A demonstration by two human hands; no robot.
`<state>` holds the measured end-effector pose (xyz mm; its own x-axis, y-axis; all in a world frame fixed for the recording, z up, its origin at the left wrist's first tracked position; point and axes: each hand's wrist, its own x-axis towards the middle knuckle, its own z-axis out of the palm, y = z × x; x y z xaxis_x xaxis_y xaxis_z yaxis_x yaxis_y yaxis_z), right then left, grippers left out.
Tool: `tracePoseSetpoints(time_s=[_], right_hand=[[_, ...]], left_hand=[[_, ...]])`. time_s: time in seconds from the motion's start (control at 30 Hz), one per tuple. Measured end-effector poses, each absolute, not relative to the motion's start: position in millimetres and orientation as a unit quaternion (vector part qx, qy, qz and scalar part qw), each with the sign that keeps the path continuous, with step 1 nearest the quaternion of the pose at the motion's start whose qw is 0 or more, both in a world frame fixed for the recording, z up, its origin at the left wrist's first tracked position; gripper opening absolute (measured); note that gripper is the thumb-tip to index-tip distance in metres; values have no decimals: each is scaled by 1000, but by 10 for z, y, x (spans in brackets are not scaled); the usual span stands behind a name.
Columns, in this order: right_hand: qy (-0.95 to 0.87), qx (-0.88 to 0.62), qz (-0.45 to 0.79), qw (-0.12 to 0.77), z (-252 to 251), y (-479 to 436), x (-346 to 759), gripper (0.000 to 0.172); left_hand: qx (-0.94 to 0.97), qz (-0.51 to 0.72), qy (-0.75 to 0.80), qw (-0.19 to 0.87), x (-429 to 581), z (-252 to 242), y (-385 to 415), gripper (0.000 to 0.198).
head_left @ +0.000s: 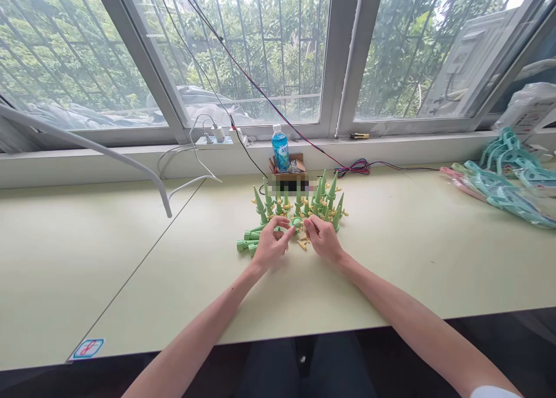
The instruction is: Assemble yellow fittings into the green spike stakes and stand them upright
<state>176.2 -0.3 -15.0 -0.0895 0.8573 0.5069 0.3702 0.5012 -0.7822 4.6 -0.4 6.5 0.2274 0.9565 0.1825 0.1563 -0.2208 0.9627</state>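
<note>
Between my two hands a green plant watering spike (297,222) points its round end at me. My left hand (273,241) has thumb and fingers curled round its left side. My right hand (322,237) is closed in a pinch at its right side, on a small yellow valve that the fingertips mostly cover. Behind them stand several upright green spikes (332,190) with yellow side valves. Several more green spikes (247,245) lie flat beside my left hand. Loose yellow valves (302,244) lie on the table between my wrists.
A blue bottle (280,149) stands by a small cardboard box (297,165) at the window sill. Coiled red and black wire (358,167) lies at the back. Plastic hangers (506,183) are heaped on the right. A white tube (130,154) juts in from the left above the table (182,282).
</note>
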Motion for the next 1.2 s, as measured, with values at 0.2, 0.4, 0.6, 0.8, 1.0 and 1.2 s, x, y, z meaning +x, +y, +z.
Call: tracePoseSetpoints(time_s=[0.2, 0.4, 0.6, 0.8, 1.0, 1.2], right_hand=[[-705, -435, 238, 507, -139, -13, 1764, 42], [-721, -417, 249, 494, -143, -13, 1765, 39], [-720, -416, 259, 491, -153, -6, 1768, 38], [-719, -419, 255, 492, -164, 9, 1775, 40], [-720, -425, 256, 485, -170, 7, 1770, 41], [-724, -429, 246, 480, -183, 13, 1767, 40]], left_hand=[[618, 418, 422, 515, 45, 46, 33, 55], [608, 373, 408, 571, 33, 42, 38, 61], [612, 361, 410, 572, 32, 52, 27, 54], [623, 351, 400, 573, 22, 77, 19, 48], [632, 367, 393, 558, 16, 61, 19, 40], [647, 371, 395, 537, 26, 107, -2, 33]])
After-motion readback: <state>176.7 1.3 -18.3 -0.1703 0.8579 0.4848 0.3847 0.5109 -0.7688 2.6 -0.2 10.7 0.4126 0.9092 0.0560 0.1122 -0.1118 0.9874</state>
